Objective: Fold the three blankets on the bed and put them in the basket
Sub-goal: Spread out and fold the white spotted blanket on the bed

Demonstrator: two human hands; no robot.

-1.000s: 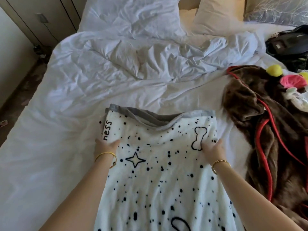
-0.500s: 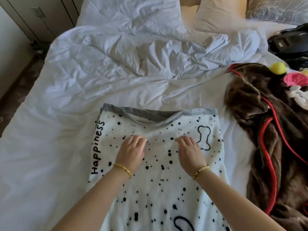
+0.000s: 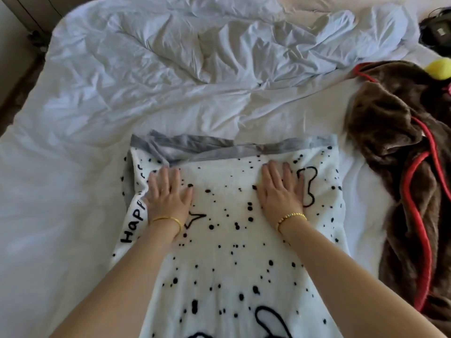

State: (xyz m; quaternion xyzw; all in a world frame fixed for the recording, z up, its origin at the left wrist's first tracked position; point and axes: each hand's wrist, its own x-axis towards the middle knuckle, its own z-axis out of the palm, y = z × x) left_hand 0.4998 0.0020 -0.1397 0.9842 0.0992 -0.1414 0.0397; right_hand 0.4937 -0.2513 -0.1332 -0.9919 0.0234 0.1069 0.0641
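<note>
A white blanket with black spots [image 3: 227, 242] and a grey border lies folded on the bed in front of me, its grey edge bunched at the far end. My left hand [image 3: 168, 193] presses flat on its upper left part, fingers straight. My right hand [image 3: 280, 191] presses flat on the upper right part, beside a black bone drawing. A brown furry blanket with red trim [image 3: 395, 152] lies crumpled at the right. No basket is in view.
A rumpled white duvet [image 3: 195, 57] covers the far half of the bed [image 3: 48, 215]. A yellow ball [image 3: 439, 68] sits at the right edge by the brown blanket. A black object [image 3: 436, 32] lies at the top right corner. The floor shows at the far left.
Both hands slid from the blanket's middle up and apart towards its grey far edge, flat on the cloth. The left side edge has curled over part of the "Happiness" lettering. The camera moved closer.
</note>
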